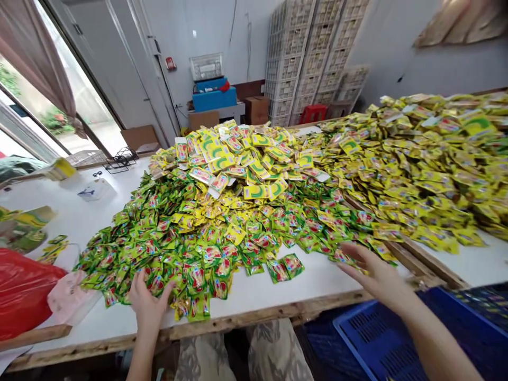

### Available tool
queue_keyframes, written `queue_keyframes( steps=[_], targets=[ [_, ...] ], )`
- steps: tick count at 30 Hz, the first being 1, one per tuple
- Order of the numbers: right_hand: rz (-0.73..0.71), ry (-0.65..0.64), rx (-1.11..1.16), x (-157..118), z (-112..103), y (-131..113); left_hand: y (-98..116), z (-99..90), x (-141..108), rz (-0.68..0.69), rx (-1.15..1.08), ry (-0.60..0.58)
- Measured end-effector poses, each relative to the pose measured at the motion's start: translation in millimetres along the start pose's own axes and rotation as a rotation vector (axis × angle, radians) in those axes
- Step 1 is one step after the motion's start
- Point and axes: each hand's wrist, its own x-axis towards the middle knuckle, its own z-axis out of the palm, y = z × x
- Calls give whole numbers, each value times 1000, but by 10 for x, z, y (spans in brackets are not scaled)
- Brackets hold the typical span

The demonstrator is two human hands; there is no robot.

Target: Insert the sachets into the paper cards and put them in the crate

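Observation:
A big heap of small green candy packets [151,227] with red fruit pictures spreads over the white table. My left hand [146,301] lies against the heap's front left edge, fingers spread and touching packets. At the right, my right hand [369,267] is held with fingers apart beside the green packets, near the wooden divider; nothing shows in its grip. Two joined packets [286,268] lie on the white surface between the hands. Flat yellow packs [254,159] are piled on top of the heap at the back.
Beyond a wooden divider strip [420,259] rises another large pile of yellow packets [420,174]. A blue crate [369,328] sits below the table's right front edge. At the left are a red plastic bag [26,293] and a black wire rack [121,159]. White crates [296,58] are stacked behind.

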Motion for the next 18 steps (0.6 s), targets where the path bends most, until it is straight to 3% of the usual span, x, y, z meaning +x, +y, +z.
queue_keyframes(
  steps=[2, 4, 7, 9, 14, 18],
  targets=[
    [-38, -104, 72, 606, 350, -301, 129, 3, 214, 68, -39, 24],
    [-22, -104, 112, 1207, 661, -504, 342, 26, 553, 155, -91, 63],
    [103, -63, 140, 1965, 1036, -607, 759, 203, 1280, 296, -169, 44],
    [133, -18, 134, 2336, 1215, -592, 1045, 449, 1847, 336, -224, -7],
    [164, 59, 148, 2853, 1428, -493, 1588, 1289, 3080, 253, -305, -181],
    [188, 63, 185, 3045, 1440, -439, 1749, 1789, 3575, 163, -347, -263]
  ],
)
